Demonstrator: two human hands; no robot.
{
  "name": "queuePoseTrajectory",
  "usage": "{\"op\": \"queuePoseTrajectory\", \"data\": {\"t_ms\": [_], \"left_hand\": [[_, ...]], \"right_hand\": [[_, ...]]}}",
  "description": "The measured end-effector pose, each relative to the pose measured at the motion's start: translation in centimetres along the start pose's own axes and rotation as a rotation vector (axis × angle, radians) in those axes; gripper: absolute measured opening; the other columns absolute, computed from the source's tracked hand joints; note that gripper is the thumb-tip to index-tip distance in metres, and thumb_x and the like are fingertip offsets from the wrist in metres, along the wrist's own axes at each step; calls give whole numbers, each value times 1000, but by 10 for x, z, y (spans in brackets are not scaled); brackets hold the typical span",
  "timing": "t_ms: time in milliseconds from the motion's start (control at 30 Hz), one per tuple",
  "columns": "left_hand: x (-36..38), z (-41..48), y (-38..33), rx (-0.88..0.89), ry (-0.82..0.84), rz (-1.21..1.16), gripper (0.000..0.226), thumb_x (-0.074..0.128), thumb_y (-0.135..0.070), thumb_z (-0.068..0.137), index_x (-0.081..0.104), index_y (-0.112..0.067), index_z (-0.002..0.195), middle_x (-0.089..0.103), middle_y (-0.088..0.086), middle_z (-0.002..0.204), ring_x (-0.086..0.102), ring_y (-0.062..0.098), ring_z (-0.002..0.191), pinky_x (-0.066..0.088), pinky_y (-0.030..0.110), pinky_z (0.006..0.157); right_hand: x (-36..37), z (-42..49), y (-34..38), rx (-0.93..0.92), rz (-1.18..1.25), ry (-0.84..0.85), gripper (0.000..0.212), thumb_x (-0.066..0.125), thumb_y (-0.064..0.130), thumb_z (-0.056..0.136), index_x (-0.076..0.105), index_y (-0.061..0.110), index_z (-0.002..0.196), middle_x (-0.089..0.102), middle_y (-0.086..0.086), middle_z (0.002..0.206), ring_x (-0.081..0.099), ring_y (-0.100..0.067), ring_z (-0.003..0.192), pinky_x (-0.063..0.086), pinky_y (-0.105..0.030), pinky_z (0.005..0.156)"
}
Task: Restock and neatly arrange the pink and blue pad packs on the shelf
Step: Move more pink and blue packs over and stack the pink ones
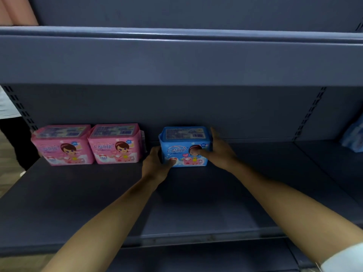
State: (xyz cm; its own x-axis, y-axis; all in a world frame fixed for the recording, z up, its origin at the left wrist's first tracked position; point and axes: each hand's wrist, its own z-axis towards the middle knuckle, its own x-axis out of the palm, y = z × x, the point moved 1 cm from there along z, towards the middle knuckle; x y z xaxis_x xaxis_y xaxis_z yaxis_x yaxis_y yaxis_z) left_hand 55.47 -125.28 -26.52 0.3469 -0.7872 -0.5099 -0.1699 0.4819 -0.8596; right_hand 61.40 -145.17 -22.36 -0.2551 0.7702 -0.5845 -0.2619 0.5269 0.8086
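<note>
A blue pad pack (183,142) stands upright at the back of the grey shelf (98,203), near the middle. My left hand (155,163) holds its left side, thumb on the front face. My right hand (218,150) holds its right side, with the thumb across the front and the fingers behind the right edge. Two pink pad packs (62,145) (116,144) stand side by side to the left, touching each other. A gap separates the blue pack from the nearer pink pack.
The shelf board above (176,55) overhangs the packs. Slotted uprights (310,112) run down the back panel. Bluish packaging (353,134) sits at the far right of the neighbouring bay. A person's dark clothing (11,138) shows at the left edge.
</note>
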Motion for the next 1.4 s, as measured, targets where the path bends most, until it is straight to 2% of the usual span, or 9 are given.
{"op": "queuePoseTrajectory", "data": {"t_ms": [233,400,533,700,833,1000,1100,1267,1400], "left_hand": [[4,7,1,45,-49,42,43,74,-24,81,53,-17,118,61,0,119,58,16,109,51,32,87],[8,10,4,39,-64,-2,41,72,-21,84,53,-18,121,61,0,121,57,15,110,51,35,92],[8,12,5,36,-99,-32,40,69,-18,85,53,-19,122,61,1,122,57,15,110,51,36,92],[5,14,6,40,-114,-71,41,68,-15,86,52,-19,124,60,0,123,56,15,113,48,29,89],[4,13,7,39,-119,-101,42,69,-13,85,53,-19,123,61,-1,122,57,13,111,48,27,86],[2,17,6,58,-120,-109,39,68,-17,86,54,-20,122,63,-3,118,57,9,104,47,25,83],[3,19,6,48,-124,-112,42,70,-18,85,53,-21,123,63,-3,120,58,11,108,51,30,88],[3,20,7,53,-118,-106,43,70,-20,85,52,-21,124,63,-3,121,59,13,110,49,27,87],[2,20,8,65,-116,-94,42,70,-20,85,53,-21,124,64,-3,120,59,11,108,49,24,84]], "right_hand": [[7,9,-4,0,73,-34,61,74,33,80,43,26,132,58,13,111,58,-4,99,44,-9,68],[13,15,-9,23,71,-47,57,68,24,87,39,25,135,59,4,120,60,-7,101,49,-16,72],[19,19,-8,24,94,-43,58,70,27,86,39,26,135,59,8,119,59,-3,98,46,-12,71],[24,24,-7,41,140,-25,63,73,34,81,40,26,133,57,12,113,58,-7,103,48,-22,81],[28,28,-11,48,127,-41,60,71,28,85,39,24,136,58,7,122,58,-11,110,50,-30,90],[29,30,-8,44,148,-36,58,67,23,87,36,26,137,54,14,113,55,-5,100,45,-20,80],[30,34,-9,37,144,-16,57,66,23,89,36,27,138,57,13,115,58,-6,102,44,-13,73],[32,38,-12,74,181,12,64,68,31,87,33,32,140,61,11,120,63,-8,104,52,-33,90],[31,35,-8,79,168,21,59,62,23,91,30,30,140,57,13,114,59,-4,98,48,-25,84]]}}
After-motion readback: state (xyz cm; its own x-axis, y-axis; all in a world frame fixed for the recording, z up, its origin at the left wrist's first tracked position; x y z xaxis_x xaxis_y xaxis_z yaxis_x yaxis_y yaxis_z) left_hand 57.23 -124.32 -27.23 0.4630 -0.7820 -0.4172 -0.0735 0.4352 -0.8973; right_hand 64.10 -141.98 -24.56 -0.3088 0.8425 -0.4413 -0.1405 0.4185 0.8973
